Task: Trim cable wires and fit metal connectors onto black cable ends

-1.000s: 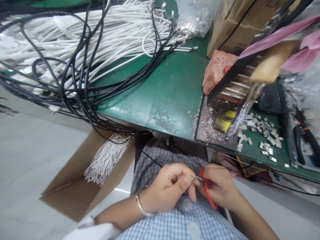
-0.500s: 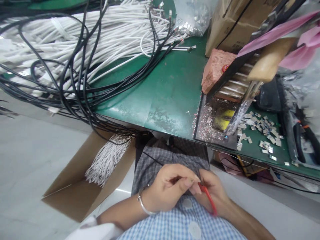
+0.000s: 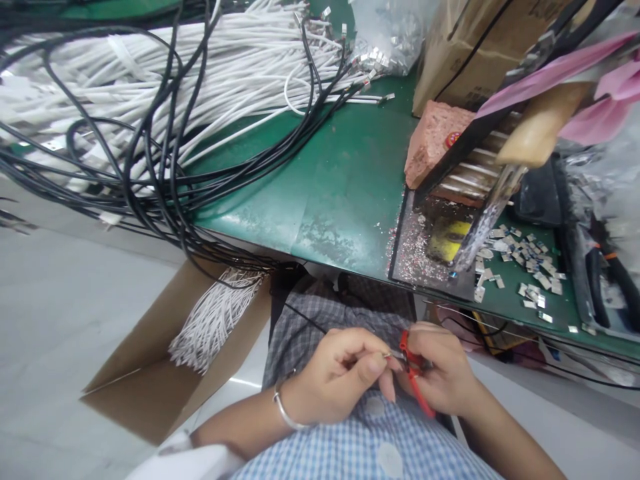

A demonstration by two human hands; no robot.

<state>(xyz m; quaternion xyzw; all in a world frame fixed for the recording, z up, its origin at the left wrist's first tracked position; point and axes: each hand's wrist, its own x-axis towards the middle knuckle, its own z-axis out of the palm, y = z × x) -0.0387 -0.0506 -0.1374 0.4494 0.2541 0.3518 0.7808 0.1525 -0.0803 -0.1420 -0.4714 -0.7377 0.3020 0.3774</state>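
Both hands work close together over my lap, below the bench edge. My left hand (image 3: 340, 373), with a silver bangle on its wrist, pinches the end of a thin black cable (image 3: 305, 321) between thumb and forefinger. My right hand (image 3: 440, 370) is closed round a small red-handled cutting tool (image 3: 413, 377), whose tip meets the cable end at my left fingertips. The cable runs up and left towards the bench.
A green bench (image 3: 345, 180) carries a tangle of black cables (image 3: 150, 167) over white cables (image 3: 240, 60), a brick (image 3: 430, 143), a cardboard box (image 3: 470, 53) and scattered metal pieces (image 3: 525, 267). An open carton (image 3: 150, 373) of white cable ends stands on the floor at left.
My hands dipped slightly and drew closer half a second ago, then came back up. The red tool's head shows again at my left fingertips.
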